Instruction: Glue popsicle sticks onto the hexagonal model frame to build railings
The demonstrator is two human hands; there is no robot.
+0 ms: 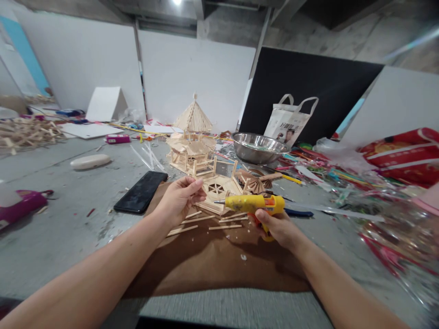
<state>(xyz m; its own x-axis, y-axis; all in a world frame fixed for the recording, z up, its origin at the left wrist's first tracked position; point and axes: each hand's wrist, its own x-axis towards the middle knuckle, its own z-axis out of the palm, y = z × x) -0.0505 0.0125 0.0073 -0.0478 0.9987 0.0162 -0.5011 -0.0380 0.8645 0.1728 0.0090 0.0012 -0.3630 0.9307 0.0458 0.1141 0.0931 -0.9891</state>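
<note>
Forearms (85,269): yours, foremost.
Hot-glue gun (245,202): probably light, stiff; hold its handle (268,236).
Right grip (279,225): wrapped round that handle.
Left grip (181,196): pinched, contents unclear.

the bare left forearm (103,262) is being held out at a slant from the lower left, and the left grip (180,195) is being held in a pinch, its thumb (195,186) and forefinger (186,180) being set close at the tips. the bare right forearm (338,274) is being angled inward from the lower right, and the right grip (279,225) is being held closed, its thumb (265,217) being pointed leftward.
</note>
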